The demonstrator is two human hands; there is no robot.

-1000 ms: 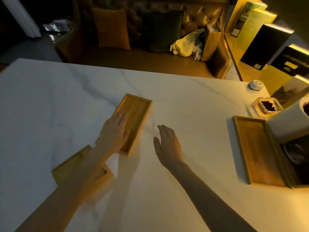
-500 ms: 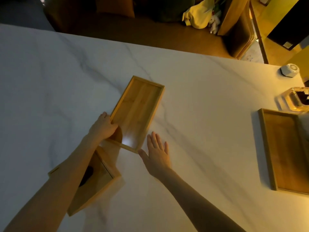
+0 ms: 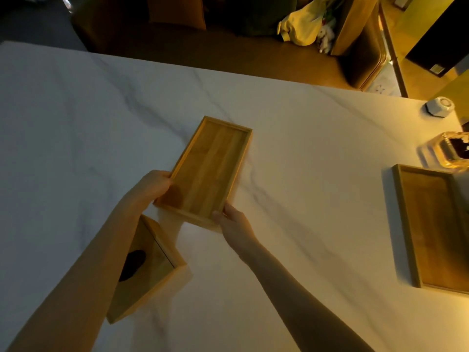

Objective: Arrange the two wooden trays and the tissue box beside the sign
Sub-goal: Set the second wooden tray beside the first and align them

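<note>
A small wooden tray [image 3: 210,168] lies at an angle in the middle of the white marble table [image 3: 76,123]. My left hand [image 3: 152,186] grips its near left corner. My right hand [image 3: 234,223] grips its near right corner. A wooden tissue box [image 3: 149,273] with a dark oval slot lies under my left forearm, near the front edge. A second, larger wooden tray [image 3: 436,229] lies at the right side of the table, cut off by the frame. No sign is in view.
A glass ashtray-like dish [image 3: 454,151] and a small white hexagonal object [image 3: 440,106] stand at the far right, behind the larger tray. Beyond the table's far edge are a leather sofa with cushions and a yellow bag [image 3: 302,26].
My left hand slid from the tray's top to its near left corner. My right hand came off the table and took hold of the near right corner. The view tilted down.
</note>
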